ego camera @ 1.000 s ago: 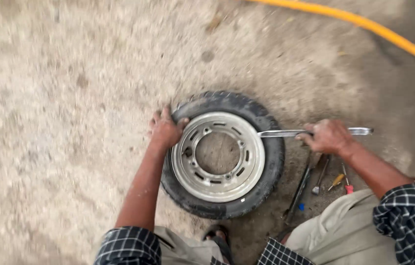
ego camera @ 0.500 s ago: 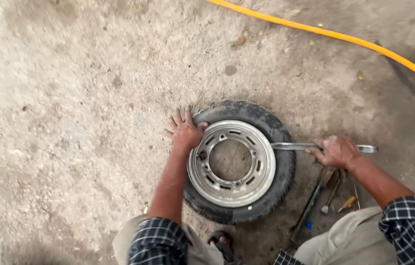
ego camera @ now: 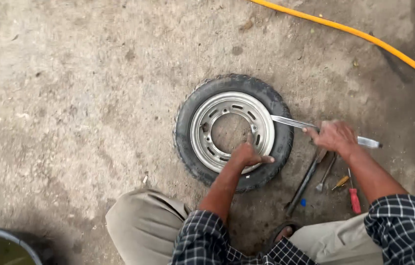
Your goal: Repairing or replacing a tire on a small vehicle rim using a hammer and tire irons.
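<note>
A small black tyre [ego camera: 190, 105] on a silver metal rim [ego camera: 233, 104] lies flat on the concrete ground. My left hand [ego camera: 249, 154] presses on the near edge of the rim, fingers curled with one pointing right. My right hand [ego camera: 334, 136] grips a flat silver tyre lever [ego camera: 288, 121] whose tip is wedged between the rim and the tyre on the right side. The lever's far end [ego camera: 370, 143] sticks out past my hand.
Several hand tools [ego camera: 310, 176] lie on the ground right of the tyre, among them a red-handled screwdriver [ego camera: 354, 198]. A yellow hose [ego camera: 359, 34] crosses the top right. A dark bucket rim [ego camera: 6, 240] shows at bottom left. My knees frame the bottom.
My left hand has moved from the tyre's far left side to the near edge of the rim. My right hand stays on the lever. The camera view shifted, placing the tyre more to the middle.
</note>
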